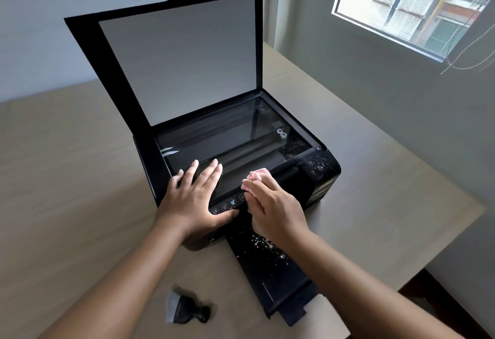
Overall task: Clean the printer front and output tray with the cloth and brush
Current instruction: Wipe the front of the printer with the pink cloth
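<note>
two hands, one cloth, one brush, one printer (322, 177). the left hand (199, 194) lies flat on the near edge of the scanner glass, fingers straight and slightly spread, thumb beside the control buttons (224, 206), four of which show. the right hand (276, 210) has its fingers pressed together and curled over the bunched pink cloth (255, 176), holding it against the printer's front top edge, just right of the buttons.

by my reading the job is at an early stage: the front is being wiped, but pale crumbs (263, 243) dot the one output tray (284, 285), pulled out toward the near side, and more specks (318, 164) sit on the printer's far right corner. the brush (184, 309) lies untouched on the table (67, 164), near left of the tray, so brushing looks not yet done. the single scanner lid (176, 57) stands open.
</note>
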Action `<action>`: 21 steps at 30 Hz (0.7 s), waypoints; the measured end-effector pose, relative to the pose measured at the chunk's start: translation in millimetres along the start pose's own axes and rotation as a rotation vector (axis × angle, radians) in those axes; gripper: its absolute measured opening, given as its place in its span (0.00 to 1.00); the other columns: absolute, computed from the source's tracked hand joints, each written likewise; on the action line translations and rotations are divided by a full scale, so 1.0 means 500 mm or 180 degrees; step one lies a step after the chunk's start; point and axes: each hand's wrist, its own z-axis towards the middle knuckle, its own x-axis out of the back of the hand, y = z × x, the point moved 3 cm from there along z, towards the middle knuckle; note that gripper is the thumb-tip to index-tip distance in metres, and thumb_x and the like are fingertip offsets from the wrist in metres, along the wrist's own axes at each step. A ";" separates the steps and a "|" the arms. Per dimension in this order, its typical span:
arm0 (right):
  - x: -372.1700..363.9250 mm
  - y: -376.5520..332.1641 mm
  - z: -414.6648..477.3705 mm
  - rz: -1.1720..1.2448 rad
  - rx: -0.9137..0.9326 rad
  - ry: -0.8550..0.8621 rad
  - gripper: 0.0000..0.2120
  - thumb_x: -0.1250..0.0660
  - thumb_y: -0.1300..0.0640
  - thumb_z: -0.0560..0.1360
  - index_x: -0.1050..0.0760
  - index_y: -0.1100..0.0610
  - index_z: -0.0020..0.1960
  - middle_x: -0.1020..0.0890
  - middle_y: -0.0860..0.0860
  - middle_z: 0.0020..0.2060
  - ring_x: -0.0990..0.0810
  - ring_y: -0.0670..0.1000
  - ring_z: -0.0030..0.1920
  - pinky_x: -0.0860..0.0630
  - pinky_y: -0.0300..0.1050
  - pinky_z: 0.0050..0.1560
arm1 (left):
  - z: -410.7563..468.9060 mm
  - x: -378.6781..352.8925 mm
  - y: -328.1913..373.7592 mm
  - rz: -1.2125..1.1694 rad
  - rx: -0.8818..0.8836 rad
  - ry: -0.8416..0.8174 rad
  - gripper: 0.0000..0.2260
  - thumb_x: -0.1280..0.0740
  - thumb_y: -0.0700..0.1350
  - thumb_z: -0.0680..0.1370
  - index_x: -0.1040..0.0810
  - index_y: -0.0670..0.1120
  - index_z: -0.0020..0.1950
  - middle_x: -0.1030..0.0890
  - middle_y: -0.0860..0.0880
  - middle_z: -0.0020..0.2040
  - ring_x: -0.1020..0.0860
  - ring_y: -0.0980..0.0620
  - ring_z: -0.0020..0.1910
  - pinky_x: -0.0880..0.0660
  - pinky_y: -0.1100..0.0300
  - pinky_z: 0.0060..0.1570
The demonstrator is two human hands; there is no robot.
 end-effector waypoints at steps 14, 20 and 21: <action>0.029 0.052 0.010 0.0029 -0.0238 -0.0002 0.14 0.41 0.51 0.80 0.26 0.47 0.64 0.29 0.40 0.67 0.18 0.48 0.51 0.25 0.40 0.42 | 0.002 -0.003 -0.001 0.0025 0.0007 0.0011 0.48 0.58 0.79 0.65 0.62 0.56 0.79 0.61 0.60 0.78 0.60 0.50 0.78 0.55 0.49 0.75; 0.087 0.087 0.019 0.1135 -0.0482 -0.0027 0.21 0.39 0.40 0.74 0.30 0.45 0.65 0.23 0.41 0.59 0.22 0.41 0.55 0.22 0.48 0.54 | 0.001 -0.002 -0.001 -0.0018 0.0020 0.0041 0.48 0.58 0.79 0.65 0.61 0.56 0.79 0.61 0.61 0.78 0.59 0.51 0.78 0.55 0.49 0.75; 0.098 0.096 0.022 0.1011 -0.0623 0.0227 0.20 0.39 0.41 0.75 0.30 0.47 0.64 0.23 0.41 0.58 0.22 0.41 0.53 0.22 0.47 0.50 | 0.000 -0.002 -0.001 -0.0039 0.0015 0.0043 0.47 0.58 0.79 0.65 0.61 0.57 0.79 0.61 0.61 0.78 0.59 0.51 0.78 0.55 0.49 0.75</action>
